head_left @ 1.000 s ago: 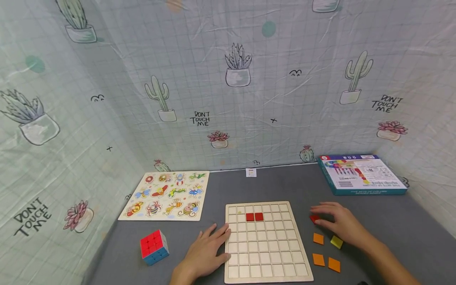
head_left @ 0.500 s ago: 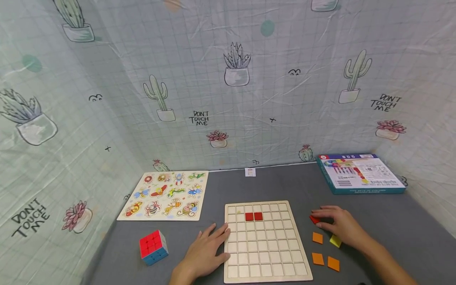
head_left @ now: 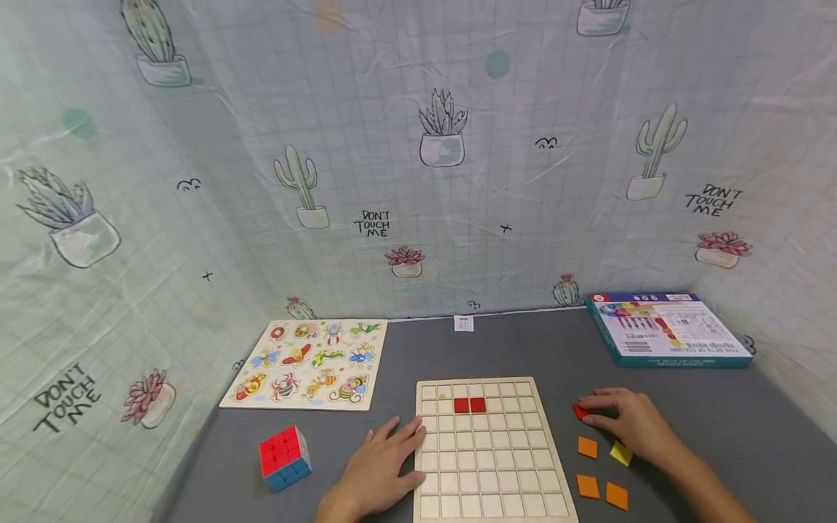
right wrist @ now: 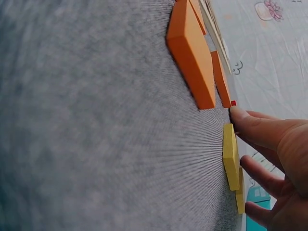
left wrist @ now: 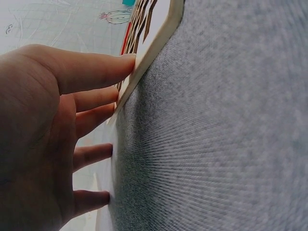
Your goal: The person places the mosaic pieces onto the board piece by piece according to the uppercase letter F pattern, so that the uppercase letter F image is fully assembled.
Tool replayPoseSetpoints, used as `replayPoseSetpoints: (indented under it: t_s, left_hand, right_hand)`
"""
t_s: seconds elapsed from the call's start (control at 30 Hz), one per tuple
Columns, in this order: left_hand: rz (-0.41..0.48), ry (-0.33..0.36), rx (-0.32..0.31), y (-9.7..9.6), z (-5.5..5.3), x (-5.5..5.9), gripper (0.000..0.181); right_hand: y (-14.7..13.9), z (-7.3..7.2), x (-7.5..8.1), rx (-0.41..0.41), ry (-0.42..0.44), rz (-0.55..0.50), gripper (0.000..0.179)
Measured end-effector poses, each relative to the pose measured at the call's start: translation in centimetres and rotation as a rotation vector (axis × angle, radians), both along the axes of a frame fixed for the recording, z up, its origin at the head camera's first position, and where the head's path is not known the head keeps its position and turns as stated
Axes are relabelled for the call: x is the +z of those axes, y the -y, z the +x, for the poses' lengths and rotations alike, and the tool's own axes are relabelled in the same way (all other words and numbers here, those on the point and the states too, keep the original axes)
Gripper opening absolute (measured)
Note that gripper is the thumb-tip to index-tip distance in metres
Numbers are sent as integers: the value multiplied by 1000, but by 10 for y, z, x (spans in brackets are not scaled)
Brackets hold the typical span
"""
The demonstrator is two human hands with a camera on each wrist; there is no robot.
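My left hand (head_left: 379, 468) lies with spread fingers along the left edge of a wooden grid board (head_left: 447, 461). In the left wrist view its thumb (left wrist: 103, 71) touches the board's rim. Two red square tiles (head_left: 478, 405) sit side by side in the board's second row. To the right of the board, my right hand (head_left: 634, 421) pinches another red tile (head_left: 580, 412) between thumb and index finger, low at the table. A yellow tile (head_left: 621, 453) lies under that hand. Three orange tiles (head_left: 587, 447) lie nearby. The right wrist view shows a second yellow piece (right wrist: 241, 192) behind the first.
A red-topped puzzle cube (head_left: 285, 457) stands left of my left hand. Behind it lies an insect picture puzzle board (head_left: 314, 367). A flat teal-edged box (head_left: 673, 330) lies at the back right. A small white label (head_left: 463, 324) is near the cactus-print curtain (head_left: 366, 276).
The right thumb and index finger have drawn slightly closer together at the red tile. The left hand stays at the board's edge. The head view has tilted slightly, so the scene sits lower.
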State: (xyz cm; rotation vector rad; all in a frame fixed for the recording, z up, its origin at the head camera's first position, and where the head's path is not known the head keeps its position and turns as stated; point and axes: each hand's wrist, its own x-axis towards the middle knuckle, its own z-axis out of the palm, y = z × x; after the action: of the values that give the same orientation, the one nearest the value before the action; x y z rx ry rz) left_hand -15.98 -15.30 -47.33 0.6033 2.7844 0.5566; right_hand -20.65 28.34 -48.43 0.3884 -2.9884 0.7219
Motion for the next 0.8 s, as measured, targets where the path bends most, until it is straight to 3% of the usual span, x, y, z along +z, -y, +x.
replayPoseSetpoints:
  t_s: [0.33,0.6,0.8]
  left_hand:
    - [-2,30,2,1,-3,-2,65]
    - [11,28,2,2,0,-3,64]
    - [-4,2,-3,0,1,-2,64]
  right_hand:
    - [4,0,0,-11,-40,-51,24]
    - [22,3,14,-27,-165,-143,20]
    - [34,1,19,4,-247,-223,19]
